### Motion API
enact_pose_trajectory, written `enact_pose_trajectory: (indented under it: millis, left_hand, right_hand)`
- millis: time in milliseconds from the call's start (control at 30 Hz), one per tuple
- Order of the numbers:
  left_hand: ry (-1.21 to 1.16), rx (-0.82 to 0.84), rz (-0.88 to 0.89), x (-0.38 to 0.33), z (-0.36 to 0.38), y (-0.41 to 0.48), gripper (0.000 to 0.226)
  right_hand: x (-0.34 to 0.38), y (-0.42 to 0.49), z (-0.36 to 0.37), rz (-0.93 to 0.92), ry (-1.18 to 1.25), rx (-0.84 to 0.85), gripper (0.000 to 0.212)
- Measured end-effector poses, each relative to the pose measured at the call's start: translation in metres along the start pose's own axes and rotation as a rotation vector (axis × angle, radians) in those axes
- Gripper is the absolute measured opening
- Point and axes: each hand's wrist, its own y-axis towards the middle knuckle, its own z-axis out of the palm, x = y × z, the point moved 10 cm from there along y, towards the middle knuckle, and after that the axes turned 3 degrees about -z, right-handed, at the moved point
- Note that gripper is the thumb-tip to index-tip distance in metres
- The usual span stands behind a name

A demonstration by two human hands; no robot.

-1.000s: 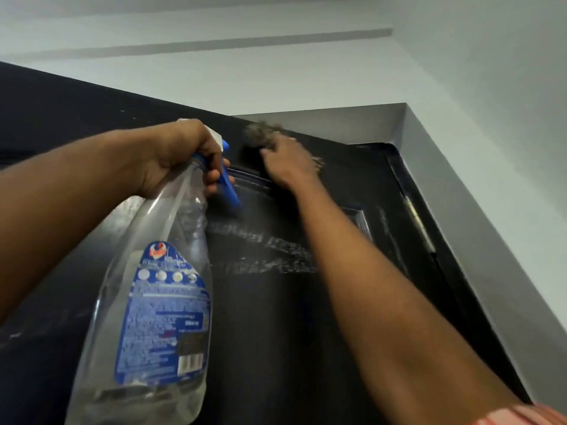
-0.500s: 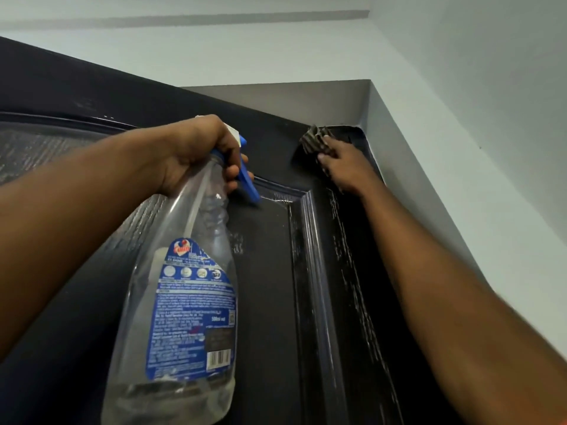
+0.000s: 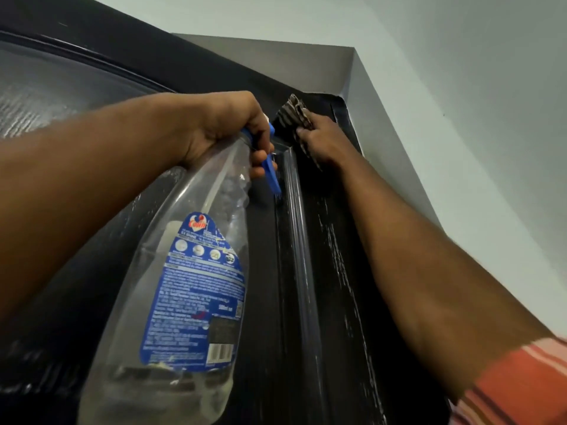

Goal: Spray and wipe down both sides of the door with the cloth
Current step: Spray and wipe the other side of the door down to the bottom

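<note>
A black panelled door (image 3: 306, 302) fills the lower middle, with wet streaks down its right stile. My left hand (image 3: 227, 127) grips the neck of a clear spray bottle (image 3: 184, 286) with a blue label and blue trigger, held up close to the door. High at the door's top right corner my right hand (image 3: 322, 139) presses a striped brown cloth (image 3: 291, 113) flat against the surface. The bottle holds a little liquid at its bottom.
A grey door frame (image 3: 383, 124) runs along the right edge and across the top. White wall (image 3: 475, 102) and ceiling lie beyond. A curved frosted glass panel (image 3: 61, 96) sits in the door at upper left.
My right hand has slid the cloth from the panel's upper middle to the top right corner and holds there. The view has shifted closer; the bottle stays raised in my left hand.
</note>
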Motion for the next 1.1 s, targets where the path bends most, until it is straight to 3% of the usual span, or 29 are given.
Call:
enact_pose_trajectory:
  millis: [200, 400, 633, 733, 1100]
  left_hand:
    - [-0.090, 0.019, 0.022, 0.017, 0.018, -0.012, 0.015]
    - [-0.170, 0.021, -0.065, 0.047, 0.030, -0.020, 0.016]
    - [-0.169, -0.017, -0.109, 0.058, 0.043, -0.035, 0.022]
    - [-0.174, -0.050, -0.128, 0.066, 0.044, -0.046, 0.023]
    - [-0.188, -0.146, -0.172, 0.099, 0.071, -0.114, 0.026]
  right_hand:
    - [0.006, -0.082, 0.008, -0.083, -0.004, 0.024, 0.065]
    - [0.001, -0.215, 0.007, -0.113, 0.156, -0.015, 0.059]
    - [-0.004, -0.107, -0.009, 0.001, 0.032, -0.001, 0.058]
    - [0.003, -0.108, -0.002, -0.023, 0.023, 0.028, 0.057]
    - [0.034, -0.318, 0.027, -0.199, 0.001, 0.141, 0.061]
